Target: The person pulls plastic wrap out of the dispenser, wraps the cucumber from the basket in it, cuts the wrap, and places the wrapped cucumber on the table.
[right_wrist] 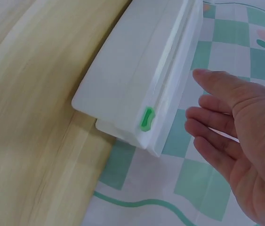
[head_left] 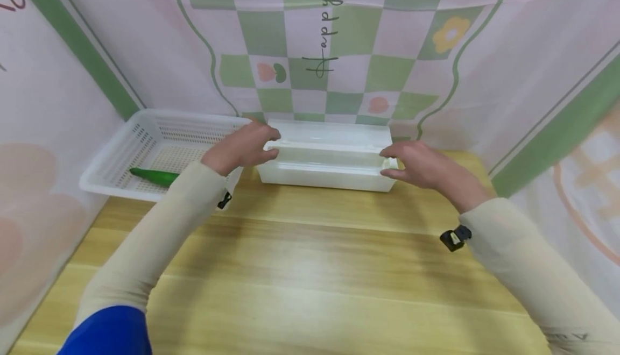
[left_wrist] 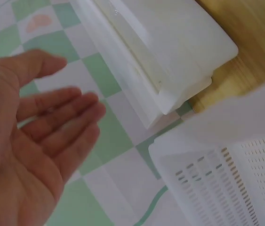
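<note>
A long white plastic box (head_left: 326, 178), like a cling film dispenser, rests on the table near the back wall, with a raised panel along its far side. My left hand (head_left: 244, 146) is by its left end and my right hand (head_left: 421, 167) by its right end. In the left wrist view, the left hand (left_wrist: 33, 146) has relaxed fingers and a visible gap from the box (left_wrist: 184, 42). The right hand (right_wrist: 240, 127) is likewise relaxed and holds nothing in the right wrist view. A small green slider (right_wrist: 147, 118) shows at the right end of the box.
At the back left, a white perforated basket (head_left: 108, 185) holds a long green vegetable (head_left: 152, 176), like a cucumber, partly behind the left sleeve. A checked cloth (head_left: 310, 37) hangs behind the wooden table (head_left: 310, 269), and more printed cloth hangs at both sides.
</note>
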### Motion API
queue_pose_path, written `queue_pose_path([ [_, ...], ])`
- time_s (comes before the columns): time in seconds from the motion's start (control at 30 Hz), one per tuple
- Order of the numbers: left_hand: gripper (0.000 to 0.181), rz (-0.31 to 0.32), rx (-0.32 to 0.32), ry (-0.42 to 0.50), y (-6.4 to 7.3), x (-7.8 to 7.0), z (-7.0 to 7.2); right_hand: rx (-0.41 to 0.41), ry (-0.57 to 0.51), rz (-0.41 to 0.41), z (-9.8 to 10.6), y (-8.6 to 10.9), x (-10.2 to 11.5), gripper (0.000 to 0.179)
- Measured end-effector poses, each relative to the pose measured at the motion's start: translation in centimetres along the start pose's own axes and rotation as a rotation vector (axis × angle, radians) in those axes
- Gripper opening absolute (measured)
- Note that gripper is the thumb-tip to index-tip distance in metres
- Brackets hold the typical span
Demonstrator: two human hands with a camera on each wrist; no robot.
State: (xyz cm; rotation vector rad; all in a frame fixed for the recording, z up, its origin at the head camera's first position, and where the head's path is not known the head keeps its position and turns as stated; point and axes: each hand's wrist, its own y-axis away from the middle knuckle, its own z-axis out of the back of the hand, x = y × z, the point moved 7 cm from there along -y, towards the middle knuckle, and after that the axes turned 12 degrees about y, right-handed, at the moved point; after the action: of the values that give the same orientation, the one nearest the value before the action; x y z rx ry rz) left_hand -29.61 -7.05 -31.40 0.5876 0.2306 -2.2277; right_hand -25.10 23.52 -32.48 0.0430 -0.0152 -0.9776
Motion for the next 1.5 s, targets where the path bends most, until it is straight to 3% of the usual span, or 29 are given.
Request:
queue_pose_path([
  [0.17, 0.015, -0.04, 0.109, 0.03, -2.6, -0.6, -1.7, 0.009, -0.018, 0.063, -0.6, -1.0, 0.3, 0.033],
  [0.43, 0.034, 0.008, 0.199, 0.041, -4.8, -0.3, -3.8, 0.004, -0.086, 0.088, -1.8, -2.4, 0.3, 0.023],
  [0.7, 0.047, 0.094, 0.258, 0.07, -5.2, 1.5, -5.6, 0.051, -0.097, 0.032, -3.3, -2.6, -0.5, 0.021],
  [1.2, 0.055, 0.079, 0.283, 0.074, -5.6, 1.9, -6.2, 0.009, -0.097, 0.047, -3.9, -2.8, -0.8, 0.012],
  [1.5, 0.038, 0.035, 0.251, 0.033, -5.9, 1.7, -5.7, 0.037, -0.186, -0.032, -4.3, -2.8, -1.6, 0.013],
])
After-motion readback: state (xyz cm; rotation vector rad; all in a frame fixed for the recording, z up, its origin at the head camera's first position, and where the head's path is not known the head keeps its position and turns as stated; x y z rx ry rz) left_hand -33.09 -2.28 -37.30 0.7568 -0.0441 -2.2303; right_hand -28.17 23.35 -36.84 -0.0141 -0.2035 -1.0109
